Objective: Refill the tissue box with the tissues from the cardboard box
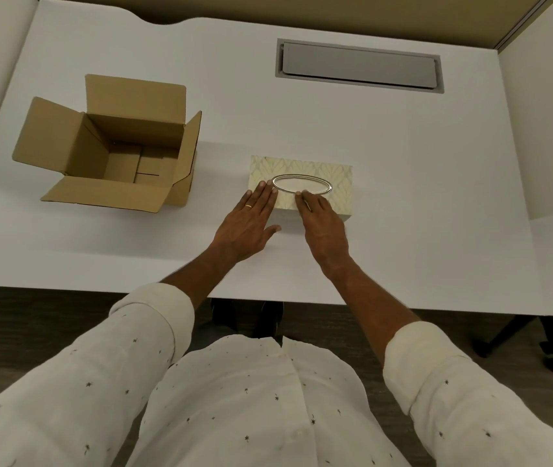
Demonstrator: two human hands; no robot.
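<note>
Head view — our left hand (pixel 246 227) and right hand (pixel 323 221) lie flat, fingers (pixel 266 193) spread, gripping nothing, tips on the tissue box (pixel 329 171) by its oval slot. Cardboard box (pixel 113 146) sits well left on the desk (pixel 436 230), looking empty. Tissue box is probably light and crushable — grab its short ends.

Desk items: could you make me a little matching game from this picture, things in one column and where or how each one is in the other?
Things:
1. cardboard box
2. tissue box
3. left hand
4. grey hatch

States:
A. set flush into the far side of the desk
B. flaps open, no tissues visible inside
C. wears a ring, fingertips on a patterned lid
D. patterned top with an oval opening

Pairs: 1-B, 2-D, 3-C, 4-A
</note>
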